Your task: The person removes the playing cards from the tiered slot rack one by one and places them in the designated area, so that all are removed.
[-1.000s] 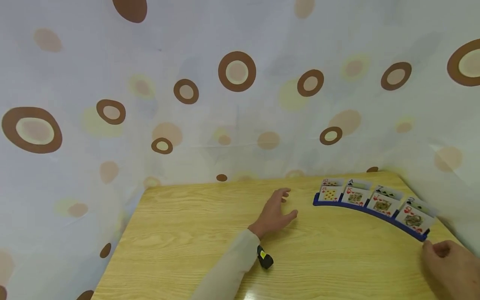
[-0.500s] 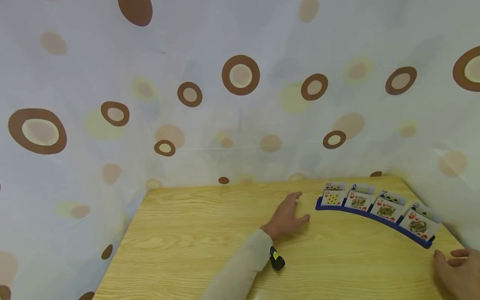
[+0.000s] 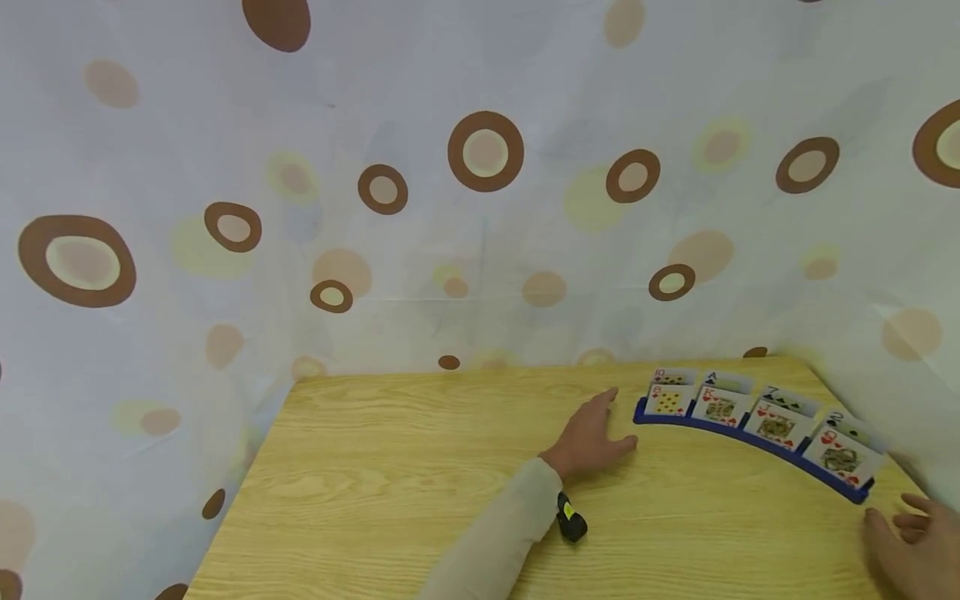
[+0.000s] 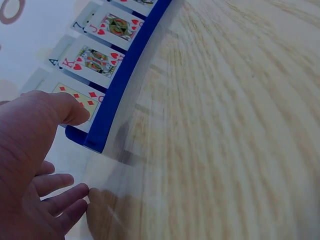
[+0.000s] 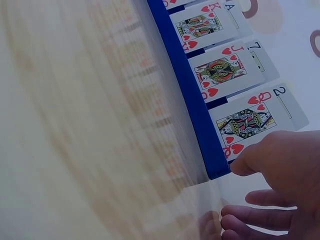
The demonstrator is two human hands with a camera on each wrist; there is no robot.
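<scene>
A curved blue card holder [image 3: 750, 439] stands on the table with playing cards upright in two rows. Its front row shows the eight of diamonds [image 3: 670, 401], king of hearts [image 4: 95, 61], jack of hearts [image 5: 220, 70] and queen of hearts [image 5: 246, 122]; a ten, ace, seven and two show behind. Just off the holder's left end, my left hand [image 3: 588, 437] has its thumb and fingers spread, holding nothing. My right hand [image 3: 918, 546] is by the opposite end, fingers relaxed and apart, also holding nothing. In the right wrist view its thumb overlaps the holder's corner.
The light wood table [image 3: 375, 475] runs back to a white wall covering [image 3: 420, 242] with brown and tan circles. A black strap [image 3: 572, 518] with a yellow mark is at my left wrist. The holder is near the table's right side.
My left hand has moved right, closer to the holder's left end. My right hand has drawn slightly away from the right end, and its fingers have spread. The head view has shifted a little.
</scene>
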